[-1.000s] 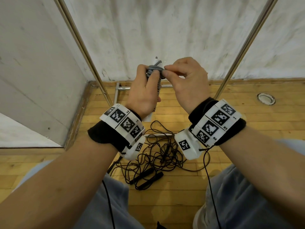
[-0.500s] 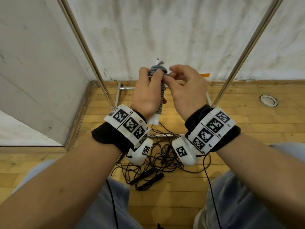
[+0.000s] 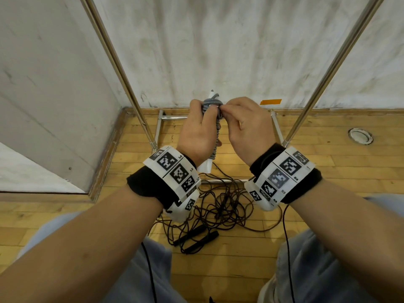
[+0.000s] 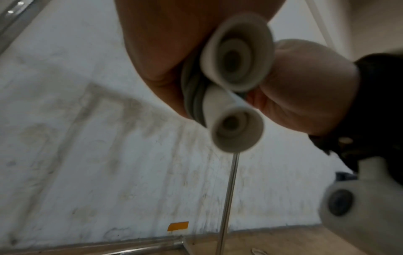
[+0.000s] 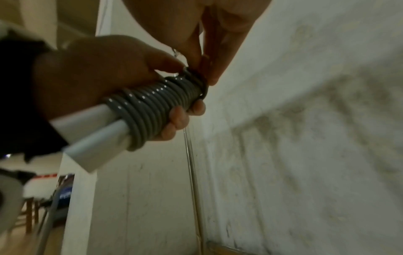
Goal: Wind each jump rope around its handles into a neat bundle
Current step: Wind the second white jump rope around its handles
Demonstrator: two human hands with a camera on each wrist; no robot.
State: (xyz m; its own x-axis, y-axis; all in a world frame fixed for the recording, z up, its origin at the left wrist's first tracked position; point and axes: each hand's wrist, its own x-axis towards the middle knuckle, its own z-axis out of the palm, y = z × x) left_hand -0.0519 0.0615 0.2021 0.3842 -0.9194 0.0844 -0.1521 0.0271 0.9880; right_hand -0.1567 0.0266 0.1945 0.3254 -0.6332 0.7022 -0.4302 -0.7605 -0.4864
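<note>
A grey jump rope [image 3: 215, 106] is coiled tightly round its two white handles [image 5: 91, 136], held side by side. My left hand [image 3: 200, 130] grips this bundle upright in front of the wall, fingers curled round the coils [image 5: 152, 105]. My right hand [image 3: 244, 123] pinches the rope's end at the top of the coils, thumb and fingers together [image 5: 202, 62]. The left wrist view looks up at the handles' round butt ends [image 4: 237, 60]. A black jump rope [image 3: 220, 206] lies loose and tangled on the wooden floor below my wrists, its two black handles [image 3: 196, 237] near my knees.
A metal rack frame stands around me, with slanted poles left [image 3: 118, 68] and right [image 3: 328, 71] and base bars [image 3: 172, 117] on the floor. A stained white wall is close ahead, with orange tape [image 3: 271, 102]. A round floor fitting [image 3: 360, 136] sits far right.
Both hands have shifted slightly right and down with the bundle. The right hand's fingers have closed in on the top coils.
</note>
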